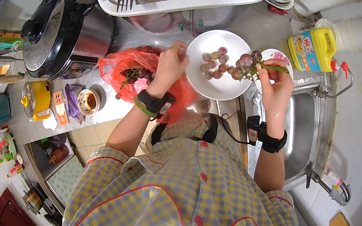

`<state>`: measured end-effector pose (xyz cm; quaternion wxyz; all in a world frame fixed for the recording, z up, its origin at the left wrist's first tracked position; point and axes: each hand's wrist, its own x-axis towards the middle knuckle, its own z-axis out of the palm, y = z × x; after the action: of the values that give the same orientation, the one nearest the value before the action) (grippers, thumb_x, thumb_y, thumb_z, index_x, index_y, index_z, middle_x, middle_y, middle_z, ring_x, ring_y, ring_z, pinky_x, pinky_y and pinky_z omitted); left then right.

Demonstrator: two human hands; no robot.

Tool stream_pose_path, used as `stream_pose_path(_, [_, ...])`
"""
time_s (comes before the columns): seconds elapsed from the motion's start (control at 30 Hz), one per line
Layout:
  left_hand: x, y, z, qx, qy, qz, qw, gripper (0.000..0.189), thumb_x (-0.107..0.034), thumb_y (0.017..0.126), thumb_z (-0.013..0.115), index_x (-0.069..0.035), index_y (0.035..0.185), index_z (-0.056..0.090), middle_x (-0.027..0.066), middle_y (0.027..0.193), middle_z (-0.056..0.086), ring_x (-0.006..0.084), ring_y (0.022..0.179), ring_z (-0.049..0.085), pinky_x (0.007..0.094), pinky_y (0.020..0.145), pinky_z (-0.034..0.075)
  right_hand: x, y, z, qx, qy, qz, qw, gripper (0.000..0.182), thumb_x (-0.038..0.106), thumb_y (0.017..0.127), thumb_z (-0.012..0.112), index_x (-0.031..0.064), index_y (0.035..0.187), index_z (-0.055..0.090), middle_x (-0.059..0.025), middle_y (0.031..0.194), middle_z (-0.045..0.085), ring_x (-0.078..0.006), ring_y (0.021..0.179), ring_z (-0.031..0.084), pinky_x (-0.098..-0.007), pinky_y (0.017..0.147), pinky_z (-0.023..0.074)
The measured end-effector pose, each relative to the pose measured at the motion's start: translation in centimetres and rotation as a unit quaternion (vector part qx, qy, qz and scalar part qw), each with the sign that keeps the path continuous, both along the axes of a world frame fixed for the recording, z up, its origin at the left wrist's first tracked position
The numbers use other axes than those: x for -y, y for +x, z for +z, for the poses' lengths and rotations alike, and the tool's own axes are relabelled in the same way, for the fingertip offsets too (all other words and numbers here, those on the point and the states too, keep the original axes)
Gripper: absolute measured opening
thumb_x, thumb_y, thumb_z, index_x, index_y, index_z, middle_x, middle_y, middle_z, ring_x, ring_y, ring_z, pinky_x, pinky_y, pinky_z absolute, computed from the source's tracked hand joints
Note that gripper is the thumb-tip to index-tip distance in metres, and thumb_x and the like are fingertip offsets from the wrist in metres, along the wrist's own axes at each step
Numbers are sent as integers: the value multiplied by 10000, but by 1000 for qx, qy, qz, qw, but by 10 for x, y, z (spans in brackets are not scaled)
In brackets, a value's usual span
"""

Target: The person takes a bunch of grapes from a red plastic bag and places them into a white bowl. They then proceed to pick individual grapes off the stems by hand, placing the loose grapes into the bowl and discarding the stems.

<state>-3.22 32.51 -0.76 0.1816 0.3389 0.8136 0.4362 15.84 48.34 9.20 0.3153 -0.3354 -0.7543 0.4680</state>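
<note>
My right hand (275,84) grips the green stem of a small grape bunch (245,63) above the right side of a white bowl (196,81). Several loose reddish grapes (223,59) lie inside this bowl. At the bowl's left rim is my left hand (174,63), its fingers bent; whether they pinch the rim or something small is hidden. Under and beside my left wrist an orange-red plastic bag (112,62) lies open, with more dark grapes (142,73) in it. Partly behind my right hand sits a white plate with pink flowers (272,53).
A pressure cooker (72,30) stands left, beyond a small bowl of sauce (89,101) and a yellow pot (39,98). A white dish rack (181,3) spans the back. Right are a yellow detergent jug (310,48) and a steel sink (302,129).
</note>
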Motion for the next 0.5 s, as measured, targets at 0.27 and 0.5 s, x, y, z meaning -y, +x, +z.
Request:
stream_pose_path(0.27, [-1, 1, -13, 103, 64, -34, 992, 214, -99, 812, 588, -20, 1011, 586, 161, 743, 657, 291, 652, 653, 355, 601, 514, 1, 1, -12, -6, -9, 5, 1000, 126, 27, 792, 671, -24, 874, 590, -38, 795, 600, -90, 659, 577, -218, 611, 466])
stream_pose_path(0.5, [-17, -22, -57, -314, -51, -120, 940, 403, -57, 809, 507, -160, 1194, 566, 167, 1070, 584, 272, 776, 643, 364, 654, 524, 3, 6, -6, 25, 1, -16, 1000, 129, 33, 790, 673, -16, 874, 589, -36, 795, 607, -97, 669, 572, -227, 633, 468])
